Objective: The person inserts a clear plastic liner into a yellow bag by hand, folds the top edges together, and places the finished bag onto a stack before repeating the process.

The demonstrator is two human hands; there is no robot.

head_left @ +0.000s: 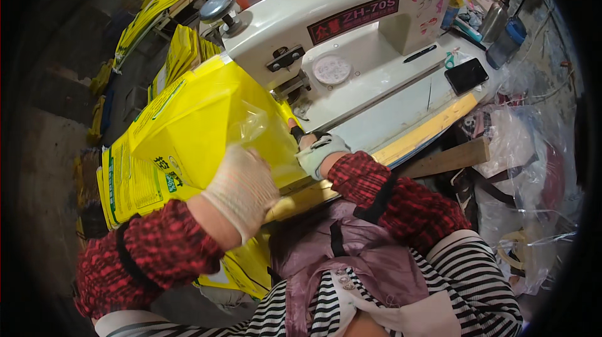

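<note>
A large yellow printed bag (207, 108) with a glossy film surface lies across the sewing machine's (263, 17) near left side. Its right edge reaches under the machine's head, by the needle area (295, 89). My right hand (318, 151), in a pale glove with bare fingertips and a dark wrap on one finger, pinches the bag's edge just in front of the needle area. My left hand (241, 189), in a cream knitted glove, is curled closed over the bag's near part. Its fingers are mostly turned away, and what they hold is hidden.
Stacks of yellow bags (185, 55) stand at the far left, with more below my left arm. On the machine table lie a phone (466, 76), a pen (420, 53) and small teal-handled scissors (449, 60). A bottle (505, 42) and clear plastic sheeting (520, 142) are at right.
</note>
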